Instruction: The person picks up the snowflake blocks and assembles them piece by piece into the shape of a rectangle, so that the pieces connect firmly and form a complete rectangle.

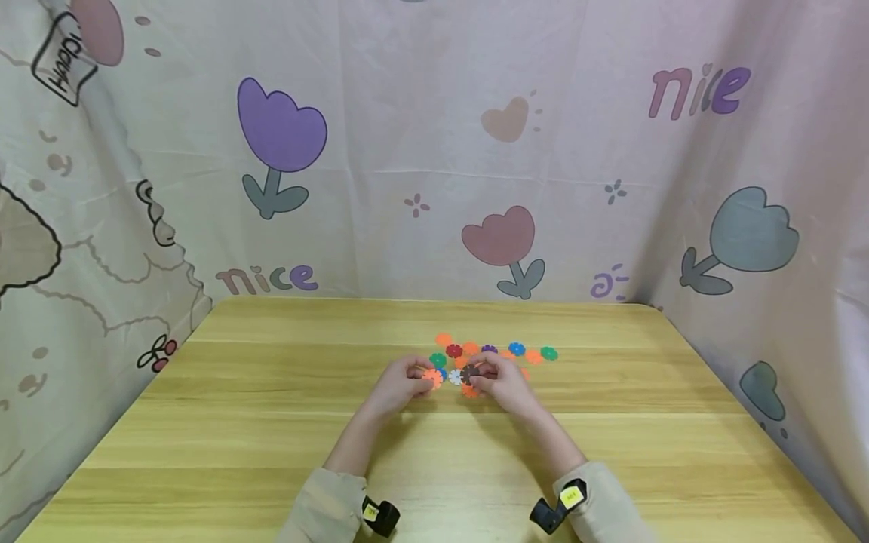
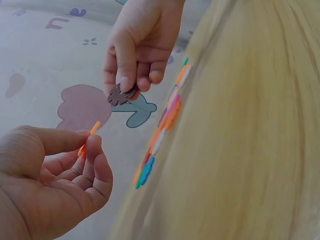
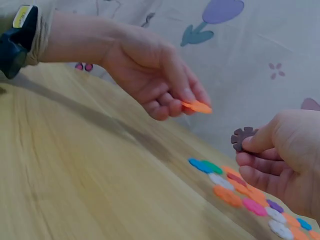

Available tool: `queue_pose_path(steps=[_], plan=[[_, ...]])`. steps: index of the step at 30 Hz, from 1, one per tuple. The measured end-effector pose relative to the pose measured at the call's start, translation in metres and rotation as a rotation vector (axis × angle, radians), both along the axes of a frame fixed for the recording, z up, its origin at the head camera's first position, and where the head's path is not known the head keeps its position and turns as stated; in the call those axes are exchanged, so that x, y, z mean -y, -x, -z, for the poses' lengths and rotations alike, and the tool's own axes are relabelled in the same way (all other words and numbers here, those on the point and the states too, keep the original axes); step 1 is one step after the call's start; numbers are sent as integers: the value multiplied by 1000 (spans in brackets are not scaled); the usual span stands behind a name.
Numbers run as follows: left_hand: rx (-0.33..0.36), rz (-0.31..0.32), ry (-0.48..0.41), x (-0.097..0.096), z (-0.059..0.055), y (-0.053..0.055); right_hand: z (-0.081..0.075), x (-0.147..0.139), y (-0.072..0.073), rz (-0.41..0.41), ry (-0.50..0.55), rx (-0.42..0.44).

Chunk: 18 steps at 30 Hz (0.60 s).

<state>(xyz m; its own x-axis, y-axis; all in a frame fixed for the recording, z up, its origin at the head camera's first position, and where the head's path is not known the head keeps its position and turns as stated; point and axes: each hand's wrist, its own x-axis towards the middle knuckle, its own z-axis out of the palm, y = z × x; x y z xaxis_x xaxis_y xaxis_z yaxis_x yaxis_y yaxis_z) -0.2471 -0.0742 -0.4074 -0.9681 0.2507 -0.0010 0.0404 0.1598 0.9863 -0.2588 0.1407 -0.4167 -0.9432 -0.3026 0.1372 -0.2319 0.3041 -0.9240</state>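
My left hand [image 1: 399,386] pinches an orange notched plastic snowflake disc [image 1: 433,378] between thumb and fingertips, raised above the table. In the left wrist view this orange disc [image 2: 95,128] appears nearly edge-on, part of it hidden by the thumb. A dark brown snowflake disc [image 3: 242,138] is pinched by my right hand [image 1: 504,383], its notched rim sticking out past the thumb. The two held discs face each other with a gap between them. Behind and below them, loose discs such as a white one [image 1: 455,377] and a green one [image 1: 437,360] lie on the table.
Several more discs are spread on the wooden table [image 1: 271,422], among them a red one [image 1: 453,351], a blue one [image 1: 517,349] and a pink one [image 3: 255,207]. Patterned cloth [image 1: 380,113] hangs along the table's back and sides.
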Motion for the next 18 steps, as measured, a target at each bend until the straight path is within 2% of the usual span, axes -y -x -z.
queue_pose_path(steps=[4, 8, 11, 15, 18], plan=[[4, 7, -30, -1, -4, -2, -3, 10, -5, 2, 50, 5], [0, 10, -34, -1, -7, -5, -22, 19, -21, 11, 78, 3], [-30, 41, -46, 0, -10, -6, -36, 24, -29, 6, 84, -25], [-81, 106, -80, 1, -12, -8, -38, 25, -30, 2, 104, -53], [-60, 115, -90, 1, -12, -8, -38, 26, -32, 0, 112, -61]])
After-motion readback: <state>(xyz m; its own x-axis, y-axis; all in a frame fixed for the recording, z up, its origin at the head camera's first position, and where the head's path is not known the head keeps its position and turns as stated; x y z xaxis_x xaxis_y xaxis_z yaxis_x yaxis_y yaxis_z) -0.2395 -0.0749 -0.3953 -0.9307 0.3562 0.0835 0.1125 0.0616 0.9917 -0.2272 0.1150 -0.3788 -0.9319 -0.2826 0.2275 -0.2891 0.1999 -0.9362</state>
